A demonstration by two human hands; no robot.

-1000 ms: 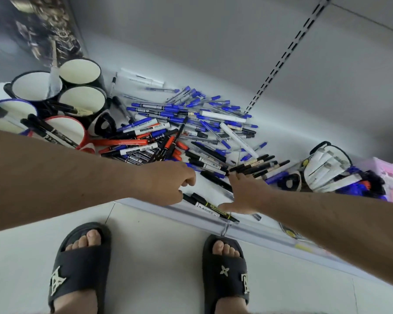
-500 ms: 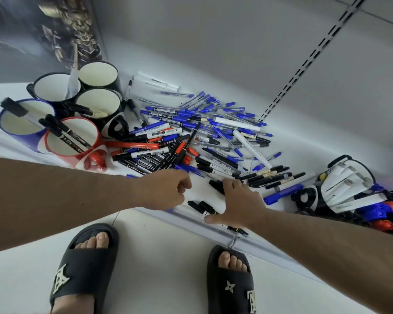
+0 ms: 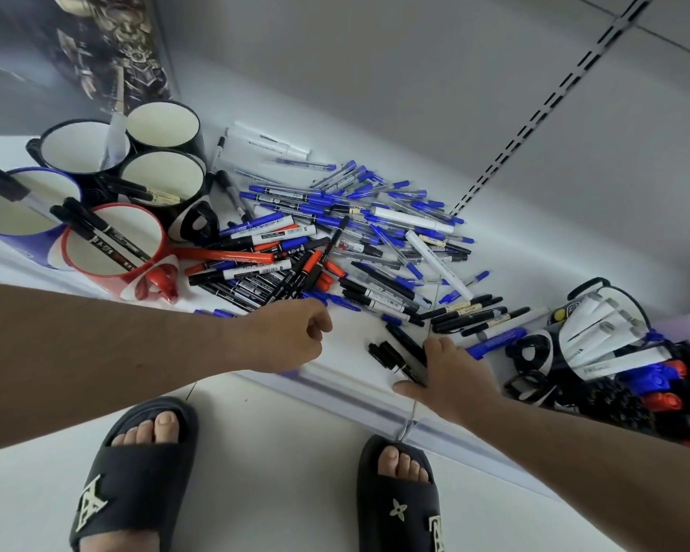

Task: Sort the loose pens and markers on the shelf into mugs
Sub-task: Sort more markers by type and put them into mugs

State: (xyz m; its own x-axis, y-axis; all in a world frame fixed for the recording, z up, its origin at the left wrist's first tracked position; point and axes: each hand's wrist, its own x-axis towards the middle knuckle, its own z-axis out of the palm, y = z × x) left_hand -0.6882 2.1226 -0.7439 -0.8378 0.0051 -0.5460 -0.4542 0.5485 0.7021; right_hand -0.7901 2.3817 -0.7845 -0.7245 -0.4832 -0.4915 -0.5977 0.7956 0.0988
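A large heap of loose pens and markers [image 3: 335, 237], mostly blue with black, red and white ones mixed in, is being carried by the white shelf [image 3: 359, 336], spread from its back wall toward the front edge. At the shelf's left end, five mugs are being kept close together: a red mug [image 3: 112, 268] with black markers leaning out of it, a blue mug [image 3: 13, 217] just beside it with a dark-capped marker inside, and three black mugs [image 3: 160, 165] behind them, two of them with a pen or two inside. At the right end, another black mug [image 3: 598, 332] is being seen lying tipped, packed with white markers.

The left hand [image 3: 287, 336] is being held over the front of the shelf at the near edge of the heap, its fingers loosely curled; whether anything is being pinched by them cannot be told. The right hand [image 3: 451, 372] is being laid on a few black markers [image 3: 395, 352] lying apart from the heap near the front lip, its fingers being bent over them and its thumb stretched along the edge. Below the shelf, two feet in black slippers [image 3: 136, 472] are being seen on a pale floor.
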